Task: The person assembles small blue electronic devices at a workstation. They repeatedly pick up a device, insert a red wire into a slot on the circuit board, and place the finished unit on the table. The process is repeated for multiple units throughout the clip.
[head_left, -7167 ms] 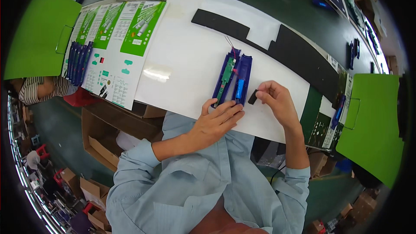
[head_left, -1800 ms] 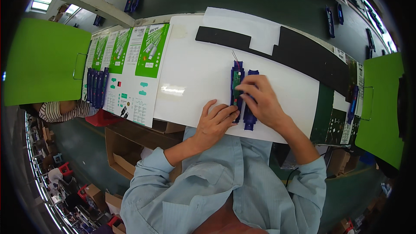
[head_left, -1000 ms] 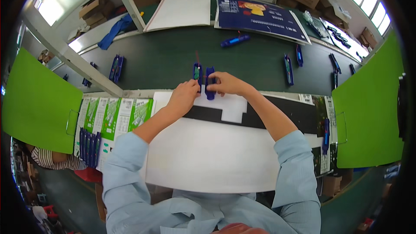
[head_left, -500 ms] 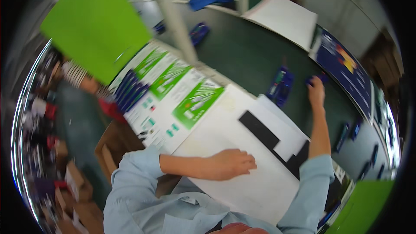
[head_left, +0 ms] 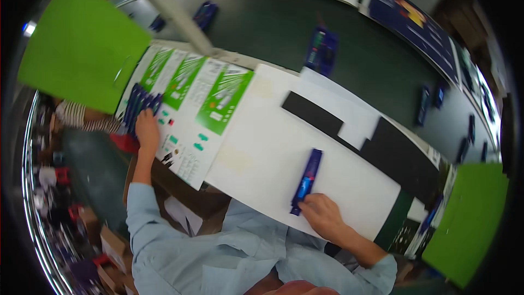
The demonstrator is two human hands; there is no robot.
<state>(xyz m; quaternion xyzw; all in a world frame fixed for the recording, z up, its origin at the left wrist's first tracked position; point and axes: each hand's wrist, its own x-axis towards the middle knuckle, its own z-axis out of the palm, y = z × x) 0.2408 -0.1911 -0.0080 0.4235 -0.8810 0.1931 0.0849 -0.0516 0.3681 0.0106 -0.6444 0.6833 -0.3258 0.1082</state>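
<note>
White worktop (head_left: pixel 256 153), near side: blue plastic half-shell (head_left: pixel 313 163) w/ blue batt. cell (head_left: pixel 304 188), near end pinched by R hand (head_left: pixel 323 217). L hand (head_left: pixel 147 131) touches row of blue casings (head_left: pixel 136 106) at left; grip unclear. Prob. light, stiff, slick; hold side walls, spare the cell.

Spread across the white table (head_left: pixel 256 147): near the front edge, slanted, a blue casing half (head_left: pixel 307 177); along the far side, a notched black strip (head_left: pixel 404 158) over white paper (head_left: pixel 327 95); at left, a green-and-white printed sheet (head_left: pixel 199 145), bearing a row of blue casings (head_left: pixel 134 110). Scattered on the dark green belt (head_left: pixel 262 27) beyond: more blue casings (head_left: pixel 422 106).
</note>
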